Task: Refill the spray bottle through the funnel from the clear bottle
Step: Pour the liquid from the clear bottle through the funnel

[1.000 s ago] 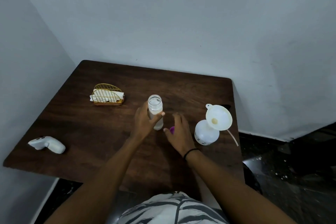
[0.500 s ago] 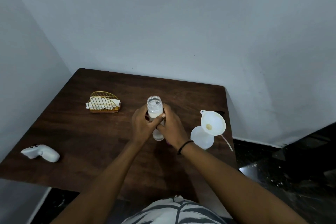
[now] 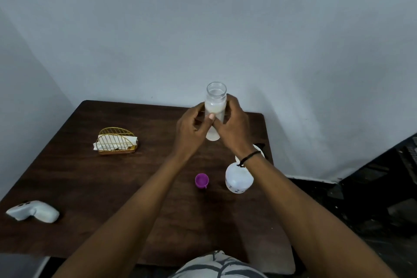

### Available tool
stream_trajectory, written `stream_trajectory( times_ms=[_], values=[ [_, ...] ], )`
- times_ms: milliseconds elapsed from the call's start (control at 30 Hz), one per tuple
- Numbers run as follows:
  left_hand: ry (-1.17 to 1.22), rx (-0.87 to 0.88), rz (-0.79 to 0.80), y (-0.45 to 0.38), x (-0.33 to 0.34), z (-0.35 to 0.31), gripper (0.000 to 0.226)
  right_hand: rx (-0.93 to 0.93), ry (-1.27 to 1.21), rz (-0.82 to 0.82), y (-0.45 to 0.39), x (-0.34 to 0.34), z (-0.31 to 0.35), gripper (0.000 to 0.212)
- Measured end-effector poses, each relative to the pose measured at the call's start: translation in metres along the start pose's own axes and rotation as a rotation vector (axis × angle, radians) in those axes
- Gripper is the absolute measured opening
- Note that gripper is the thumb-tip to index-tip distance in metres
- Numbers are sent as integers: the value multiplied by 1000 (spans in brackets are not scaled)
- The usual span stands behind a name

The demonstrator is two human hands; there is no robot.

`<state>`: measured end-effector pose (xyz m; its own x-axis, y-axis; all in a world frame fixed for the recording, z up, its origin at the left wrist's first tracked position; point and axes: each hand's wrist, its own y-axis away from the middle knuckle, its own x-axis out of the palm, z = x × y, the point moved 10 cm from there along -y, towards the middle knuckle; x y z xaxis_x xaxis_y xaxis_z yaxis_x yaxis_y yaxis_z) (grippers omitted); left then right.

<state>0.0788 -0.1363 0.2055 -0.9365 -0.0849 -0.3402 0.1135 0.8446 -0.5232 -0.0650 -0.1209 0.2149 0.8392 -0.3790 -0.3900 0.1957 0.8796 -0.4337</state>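
The clear bottle (image 3: 215, 106) is uncapped, holds pale liquid and is lifted off the table, upright. My left hand (image 3: 191, 130) grips it from the left and my right hand (image 3: 233, 126) from the right. Its purple cap (image 3: 201, 180) lies on the table below. The white spray bottle (image 3: 238, 180) stands at the right, under my right wrist. The white funnel (image 3: 259, 151) on it is mostly hidden by that wrist.
A gold wire napkin holder (image 3: 116, 144) sits at the back left of the dark wooden table (image 3: 90, 183). A white controller (image 3: 33, 211) lies near the left edge. Walls close the back and left; the floor drops away to the right.
Both hands have raised the clear bottle off the table. The purple cap, hidden before by my right hand, now lies exposed. My right arm now covers the funnel.
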Motion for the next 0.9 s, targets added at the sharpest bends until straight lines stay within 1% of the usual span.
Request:
stream_trajectory(
  times_ms=[67, 200, 300, 367, 500, 600, 833, 900],
  values=[
    [38, -48, 30, -3, 17, -1, 23, 8, 32, -42, -5, -25, -3, 54],
    [58, -151, 87, -3, 48, 7, 9, 24, 97, -196, -9, -79, -10, 58],
    [52, -239, 160, 5, 71, 19, 8, 50, 112, -268, -5, -115, -20, 59],
    [39, -295, 195, 13, 82, 28, 8, 58, 141, -283, 1, -132, -26, 57],
    [-12, -376, 254, 30, 96, 47, 13, 41, 215, -260, 17, -151, -37, 49],
    [-39, -402, 298, 39, 104, 51, 20, 50, 248, -209, 33, -154, -51, 43],
    [-3, -484, 321, 49, 113, 59, 19, 97, 335, -24, 65, -139, -88, 54],
    [21, -515, 323, 51, 114, 60, 20, 120, 349, 29, 71, -136, -93, 54]
  ],
)
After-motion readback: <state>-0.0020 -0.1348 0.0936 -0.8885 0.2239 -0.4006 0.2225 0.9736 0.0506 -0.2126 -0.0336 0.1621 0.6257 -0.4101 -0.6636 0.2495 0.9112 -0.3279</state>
